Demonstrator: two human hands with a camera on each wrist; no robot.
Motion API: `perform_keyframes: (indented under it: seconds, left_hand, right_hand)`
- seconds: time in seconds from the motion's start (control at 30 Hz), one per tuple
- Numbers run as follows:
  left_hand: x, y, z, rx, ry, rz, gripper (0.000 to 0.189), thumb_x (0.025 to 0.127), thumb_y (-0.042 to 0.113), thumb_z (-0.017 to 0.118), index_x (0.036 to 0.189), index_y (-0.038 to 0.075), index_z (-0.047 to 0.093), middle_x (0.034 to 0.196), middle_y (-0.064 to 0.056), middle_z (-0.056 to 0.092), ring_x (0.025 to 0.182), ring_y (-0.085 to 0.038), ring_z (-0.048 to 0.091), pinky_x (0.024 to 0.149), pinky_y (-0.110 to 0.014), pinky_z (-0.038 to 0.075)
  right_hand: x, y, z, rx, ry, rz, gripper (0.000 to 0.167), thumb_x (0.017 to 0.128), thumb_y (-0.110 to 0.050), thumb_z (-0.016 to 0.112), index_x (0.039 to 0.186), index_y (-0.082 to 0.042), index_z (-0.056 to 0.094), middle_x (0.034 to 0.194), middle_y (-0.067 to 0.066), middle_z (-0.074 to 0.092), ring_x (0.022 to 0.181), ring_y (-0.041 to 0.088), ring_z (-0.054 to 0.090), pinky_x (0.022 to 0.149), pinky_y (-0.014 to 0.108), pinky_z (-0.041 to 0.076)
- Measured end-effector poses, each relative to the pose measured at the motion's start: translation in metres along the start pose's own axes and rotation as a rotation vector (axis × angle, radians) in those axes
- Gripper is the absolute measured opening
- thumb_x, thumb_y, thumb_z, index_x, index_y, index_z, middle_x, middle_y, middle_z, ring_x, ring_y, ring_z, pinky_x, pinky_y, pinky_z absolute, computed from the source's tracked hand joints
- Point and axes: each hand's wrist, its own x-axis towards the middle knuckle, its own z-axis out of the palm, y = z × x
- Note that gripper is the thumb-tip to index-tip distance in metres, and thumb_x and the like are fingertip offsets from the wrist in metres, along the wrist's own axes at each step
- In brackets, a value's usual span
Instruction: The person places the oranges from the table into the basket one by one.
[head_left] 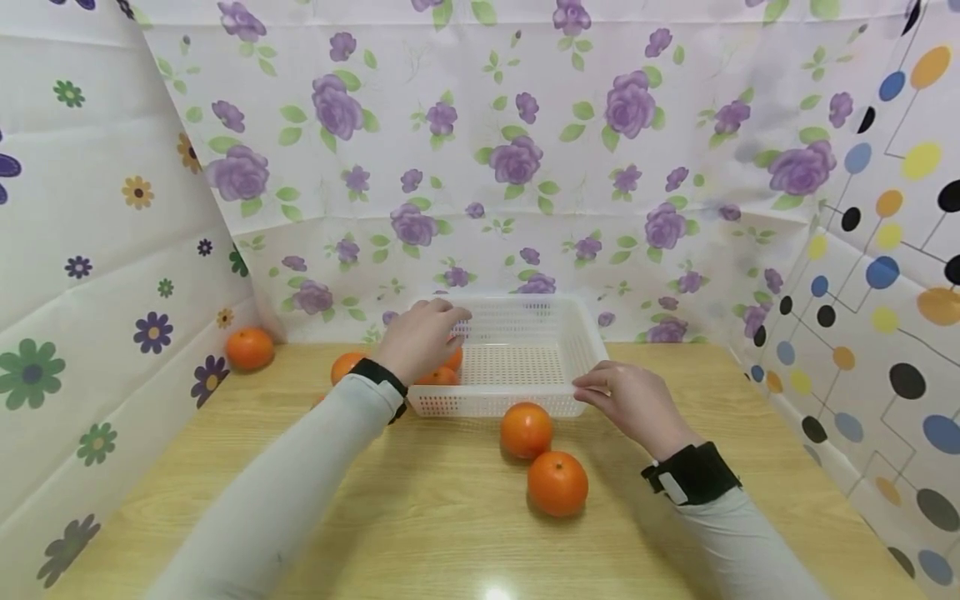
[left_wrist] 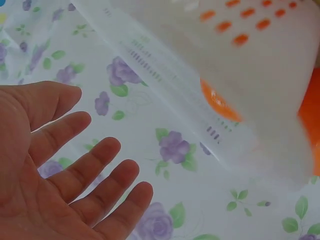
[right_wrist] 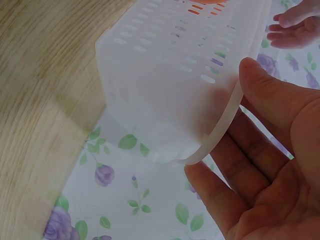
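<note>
A white perforated plastic basket (head_left: 517, 400) stands near the back of the table with oranges (head_left: 441, 377) at its left end. Over that end is my left hand (head_left: 422, 337); the left wrist view shows its fingers spread and nothing in the palm, apart from the basket wall (left_wrist: 260, 65). My right hand (head_left: 630, 400) pinches the rim at the basket's front right corner. In the right wrist view the thumb lies on one side of the rim (right_wrist: 220, 125) and the fingers on the other. Two more oranges, one (head_left: 526, 430) close by the front wall and another (head_left: 557, 483) nearer me, sit on the table.
At the far left back corner lies a lone orange (head_left: 250, 348). Another orange (head_left: 347, 365) shows beside my left wrist, partly covered by the arm. Flower-printed cloth (head_left: 517, 158) hangs right behind the basket, and a dotted cloth (head_left: 885, 275) bounds the right side of the wooden table (head_left: 420, 517).
</note>
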Motion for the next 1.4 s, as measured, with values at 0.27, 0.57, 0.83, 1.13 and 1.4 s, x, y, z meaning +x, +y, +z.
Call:
perform_keyframes:
  seconds: [0.27, 0.57, 0.83, 1.13, 1.4]
  left_hand:
    - [-0.018, 0.004, 0.005, -0.005, 0.070, 0.054, 0.040, 0.107, 0.021, 0.073, 0.146, 0.014, 0.072, 0.142, -0.013, 0.069, 0.131, -0.036, 0.064, 0.103, -0.048, 0.059]
    - [-0.039, 0.006, 0.012, -0.030, 0.130, 0.084, 0.038, 0.106, 0.018, 0.074, 0.144, 0.014, 0.074, 0.143, -0.012, 0.070, 0.130, -0.036, 0.065, 0.101, -0.050, 0.060]
    - [-0.054, 0.012, 0.023, -0.032, 0.170, 0.131, 0.037, 0.103, 0.021, 0.079, 0.139, 0.014, 0.076, 0.137, -0.011, 0.071, 0.128, -0.034, 0.064, 0.105, -0.048, 0.058]
    - [-0.068, 0.021, 0.033, -0.027, 0.236, 0.285, 0.040, 0.099, 0.019, 0.086, 0.137, 0.011, 0.075, 0.128, -0.014, 0.073, 0.121, -0.037, 0.068, 0.110, -0.051, 0.054]
    - [-0.080, 0.034, 0.038, -0.064, 0.235, 0.312, 0.044, 0.099, 0.020, 0.085, 0.141, 0.013, 0.074, 0.136, -0.015, 0.071, 0.126, -0.036, 0.065, 0.112, -0.052, 0.053]
  right_hand:
    - [0.000, -0.001, 0.000, -0.002, -0.002, 0.004, 0.018, 0.096, -0.021, 0.088, 0.110, -0.011, 0.088, 0.102, 0.002, 0.081, 0.088, 0.024, 0.076, 0.081, 0.051, 0.063]
    - [0.000, 0.001, 0.003, -0.010, -0.005, 0.008, 0.020, 0.095, -0.021, 0.089, 0.112, -0.010, 0.088, 0.102, 0.002, 0.081, 0.088, 0.024, 0.076, 0.080, 0.050, 0.063]
    - [0.001, 0.001, 0.002, -0.022, -0.017, 0.009, 0.021, 0.095, -0.022, 0.089, 0.112, -0.010, 0.088, 0.102, 0.003, 0.081, 0.087, 0.024, 0.076, 0.080, 0.050, 0.063]
    - [0.001, 0.001, 0.002, -0.021, -0.025, 0.014, 0.020, 0.096, -0.023, 0.088, 0.112, -0.010, 0.088, 0.102, 0.003, 0.081, 0.087, 0.024, 0.076, 0.080, 0.049, 0.063]
    - [0.000, 0.002, 0.003, -0.022, -0.016, 0.012, 0.019, 0.096, -0.022, 0.089, 0.111, -0.010, 0.088, 0.102, 0.002, 0.081, 0.086, 0.023, 0.076, 0.079, 0.048, 0.063]
